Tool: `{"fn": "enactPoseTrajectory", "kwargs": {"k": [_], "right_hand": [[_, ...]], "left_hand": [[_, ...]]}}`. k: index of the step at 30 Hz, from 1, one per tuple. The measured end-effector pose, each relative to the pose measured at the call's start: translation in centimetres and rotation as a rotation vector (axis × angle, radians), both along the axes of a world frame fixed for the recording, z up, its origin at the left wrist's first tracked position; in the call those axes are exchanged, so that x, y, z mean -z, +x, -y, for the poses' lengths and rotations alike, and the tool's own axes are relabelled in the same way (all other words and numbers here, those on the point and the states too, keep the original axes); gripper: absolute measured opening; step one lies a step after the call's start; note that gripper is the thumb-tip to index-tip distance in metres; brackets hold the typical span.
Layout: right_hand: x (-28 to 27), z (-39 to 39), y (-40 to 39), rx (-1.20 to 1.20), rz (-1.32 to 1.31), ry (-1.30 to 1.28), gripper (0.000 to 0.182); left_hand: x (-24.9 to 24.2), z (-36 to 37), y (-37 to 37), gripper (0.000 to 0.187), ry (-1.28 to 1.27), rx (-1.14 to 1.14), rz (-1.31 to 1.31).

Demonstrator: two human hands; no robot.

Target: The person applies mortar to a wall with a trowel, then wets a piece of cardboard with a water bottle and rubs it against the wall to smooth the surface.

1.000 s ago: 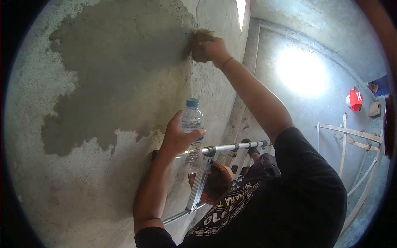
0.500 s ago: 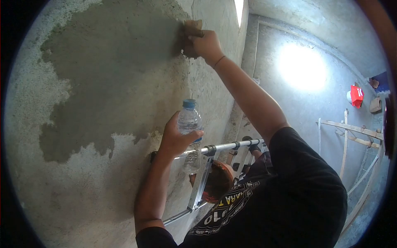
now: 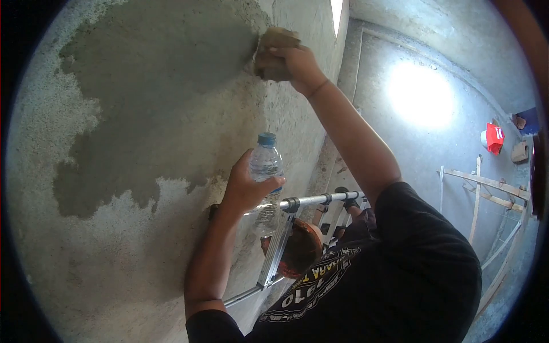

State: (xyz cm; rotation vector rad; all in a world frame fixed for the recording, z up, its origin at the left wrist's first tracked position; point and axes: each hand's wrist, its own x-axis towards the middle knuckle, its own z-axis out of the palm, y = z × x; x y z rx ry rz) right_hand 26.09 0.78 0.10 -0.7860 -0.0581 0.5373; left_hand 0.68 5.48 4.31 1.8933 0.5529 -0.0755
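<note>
My left hand [image 3: 247, 186] is wrapped round a clear plastic water bottle [image 3: 266, 163] with a blue cap. The bottle stands nearly upright in front of the wall, part full of water. Higher up, my right hand [image 3: 298, 64] grips a brown sponge-like pad [image 3: 274, 51]; its exact kind is hard to make out. The pad lies against the wall at the right edge of a dark, smooth patch of plaster [image 3: 166, 86]. Lighter, rough wall [image 3: 114, 251] surrounds that patch on the left and below.
Below me is an aluminium ladder [image 3: 311, 201], with an orange-rimmed bucket [image 3: 314, 234] of dark material beside its rungs. Farther right are a wooden frame [image 3: 492, 183] and a red bag [image 3: 494, 139] on the floor. A bright light spot lies on the grey surface beyond.
My right hand and the pad have shifted slightly right, and more of the pad's face shows. My left hand with the bottle has barely moved.
</note>
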Motion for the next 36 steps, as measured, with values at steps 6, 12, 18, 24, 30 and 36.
{"fn": "enactPoseTrajectory", "kwargs": {"k": [6, 12, 18, 24, 30, 36], "right_hand": [[4.4, -0.7, -2.5, 0.010, 0.170, -0.518, 0.024], [-3.3, -0.7, -2.4, 0.032, 0.299, -0.346, 0.023], [1.3, -0.7, -1.7, 0.130, 0.040, -0.343, 0.021], [-4.8, -1.4, -1.7, 0.123, 0.496, -0.700, 0.027], [-4.8, 0.2, 2.2, 0.175, 0.148, -0.116, 0.028], [-1.6, -2.9, 4.7, 0.171, 0.444, -0.765, 0.029]], "left_hand": [[-0.1, -0.1, 0.0, 0.051, -0.015, 0.036, -0.036], [-0.3, -0.1, 0.1, 0.052, -0.041, 0.032, -0.067], [-0.4, -0.1, 0.1, 0.054, 0.008, 0.048, -0.040], [-0.2, -0.1, 0.1, 0.053, 0.023, 0.066, -0.021], [-0.6, 0.0, 0.2, 0.052, 0.002, 0.065, -0.049], [-0.1, 0.0, 0.1, 0.053, 0.057, 0.058, -0.046]]}}
